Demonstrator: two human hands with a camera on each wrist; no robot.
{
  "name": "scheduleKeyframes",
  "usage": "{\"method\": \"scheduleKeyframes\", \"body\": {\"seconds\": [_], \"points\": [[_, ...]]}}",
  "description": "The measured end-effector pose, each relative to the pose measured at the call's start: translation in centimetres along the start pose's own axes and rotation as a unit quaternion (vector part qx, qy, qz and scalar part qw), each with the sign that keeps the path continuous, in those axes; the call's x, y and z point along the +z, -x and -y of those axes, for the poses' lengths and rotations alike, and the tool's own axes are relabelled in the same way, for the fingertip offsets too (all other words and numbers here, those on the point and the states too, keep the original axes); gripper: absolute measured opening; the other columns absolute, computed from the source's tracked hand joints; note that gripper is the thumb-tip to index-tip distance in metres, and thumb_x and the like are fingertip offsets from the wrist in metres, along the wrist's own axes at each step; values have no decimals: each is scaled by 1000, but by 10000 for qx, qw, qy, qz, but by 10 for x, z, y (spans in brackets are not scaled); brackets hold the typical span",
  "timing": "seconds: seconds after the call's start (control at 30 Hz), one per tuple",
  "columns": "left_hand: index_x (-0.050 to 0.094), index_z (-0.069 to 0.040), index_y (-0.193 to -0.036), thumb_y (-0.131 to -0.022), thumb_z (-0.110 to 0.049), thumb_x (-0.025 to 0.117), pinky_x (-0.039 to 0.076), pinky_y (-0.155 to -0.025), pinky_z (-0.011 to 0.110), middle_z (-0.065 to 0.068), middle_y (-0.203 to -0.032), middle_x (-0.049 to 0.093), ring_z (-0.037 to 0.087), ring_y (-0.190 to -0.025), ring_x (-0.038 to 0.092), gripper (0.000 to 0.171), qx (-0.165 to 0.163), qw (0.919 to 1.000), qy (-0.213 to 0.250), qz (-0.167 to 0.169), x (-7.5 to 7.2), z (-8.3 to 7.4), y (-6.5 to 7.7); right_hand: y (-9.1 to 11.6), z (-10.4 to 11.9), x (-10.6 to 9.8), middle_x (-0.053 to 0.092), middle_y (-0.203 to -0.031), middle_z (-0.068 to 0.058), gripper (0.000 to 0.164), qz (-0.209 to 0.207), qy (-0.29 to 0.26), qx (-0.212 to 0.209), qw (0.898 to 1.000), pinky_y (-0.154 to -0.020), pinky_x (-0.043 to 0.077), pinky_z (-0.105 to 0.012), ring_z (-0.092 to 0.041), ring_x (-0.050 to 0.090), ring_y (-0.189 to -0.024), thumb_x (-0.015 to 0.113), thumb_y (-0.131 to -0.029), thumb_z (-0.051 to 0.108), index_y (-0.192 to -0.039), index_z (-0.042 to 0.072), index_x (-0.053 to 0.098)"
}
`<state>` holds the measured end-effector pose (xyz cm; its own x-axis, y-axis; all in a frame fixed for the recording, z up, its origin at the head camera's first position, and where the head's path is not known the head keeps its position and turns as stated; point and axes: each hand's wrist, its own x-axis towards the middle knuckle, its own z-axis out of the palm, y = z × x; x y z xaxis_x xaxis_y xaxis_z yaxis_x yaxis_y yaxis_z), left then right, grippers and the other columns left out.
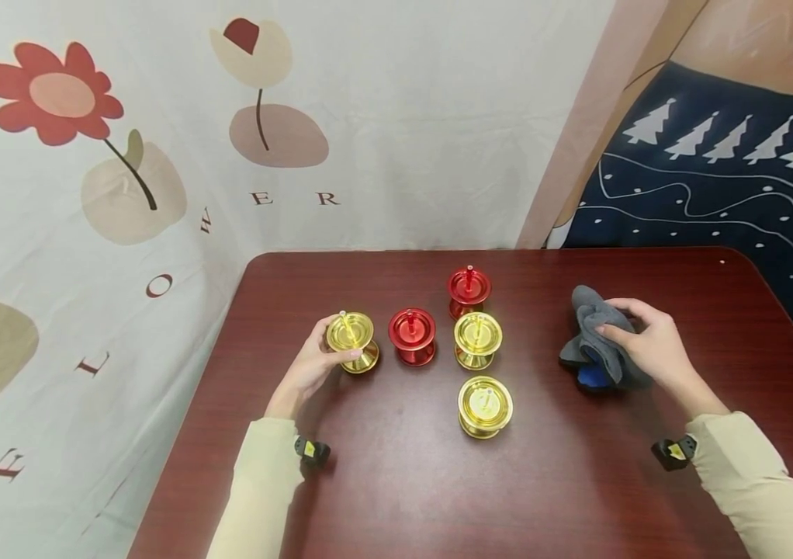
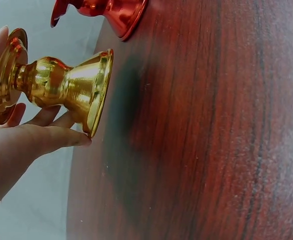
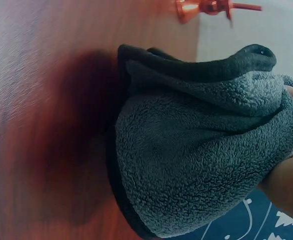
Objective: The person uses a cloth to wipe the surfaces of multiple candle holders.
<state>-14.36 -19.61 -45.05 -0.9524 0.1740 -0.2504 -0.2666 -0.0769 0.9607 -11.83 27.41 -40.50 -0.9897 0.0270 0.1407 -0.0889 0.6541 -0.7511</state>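
At the left of the group, my left hand (image 1: 311, 363) holds a gold candle holder (image 1: 350, 332) with a shallow dish and a centre spike. Thumb and fingers go around its dish and stem, and its flared base (image 2: 89, 92) appears slightly off the table in the left wrist view. My right hand (image 1: 651, 345) pinches a bunched grey cloth (image 1: 599, 330) on the right side. A blue patch shows under the cloth's folds. In the right wrist view the fleecy cloth (image 3: 186, 155) hides most of the fingers.
Between the hands stand a red candle holder (image 1: 412, 332), another red candle holder (image 1: 469, 289) farther back, a gold candle holder (image 1: 477, 338) just before that, and a gold candle holder (image 1: 485, 405) nearer the front. The brown table (image 1: 396, 489) meets a printed fabric backdrop (image 1: 424, 178).
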Motion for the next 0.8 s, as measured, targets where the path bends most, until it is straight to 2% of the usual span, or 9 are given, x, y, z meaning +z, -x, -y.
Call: {"method": "scheduleKeyframes", "body": {"seconds": [0.07,0.13,0.2,0.3,0.53,0.7,0.8], "points": [[22,-3,-136,-76,15,61,42,-89,23,16,-127,41,16,-108,48,74,-2,10000,-76,20,0,1,1,0,-5,3,59,-109,-12,37,50,184,-23,9998,-67,42,-19,-11,53,-86,66,-84,17,-117,2,57],[22,-3,-136,-75,14,62,41,-89,23,18,-127,41,17,-108,47,75,1,9999,-158,63,1,2,2,-1,-9,6,56,-114,-22,38,146,334,-37,9993,-73,44,-30,-25,54,-93,65,-85,16,-119,1,55],[23,-2,-135,-75,13,63,42,-89,23,18,-126,42,17,-108,48,74,10,9996,-264,93,1,3,2,-1,-14,9,52,-118,-28,39,256,458,-61,9986,-77,43,-45,-39,51,-100,64,-86,16,-120,-1,53],[24,-2,-134,-74,13,64,42,-88,23,18,-124,44,16,-106,49,74,40,9994,-335,88,0,7,2,-2,-19,13,47,-121,-32,42,470,660,-134,9966,-83,36,-59,-48,44,-108,63,-86,17,-121,-4,51],[26,1,-134,-72,15,65,39,-92,24,18,-124,44,17,-108,47,74,233,9983,-512,124,0,13,0,-6,-21,15,40,-127,-35,53,843,984,-96,9915,-89,30,-64,-51,35,-116,60,-89,27,-127,-7,45],[17,-1,-142,-72,11,68,27,-104,36,20,-137,34,26,-122,37,88,192,9959,-844,269,-3,7,1,-6,-18,11,33,-133,-34,63,1031,977,79,9898,-92,26,-64,-51,30,-120,55,-90,37,-133,-5,38],[12,0,-144,-77,3,68,18,-107,44,22,-144,24,31,-130,26,88,248,9909,-1287,304,-7,-2,4,-6,-15,6,31,-137,-32,64,1035,911,89,9904,-93,24,-65,-50,28,-123,52,-91,39,-136,-4,35]]}}
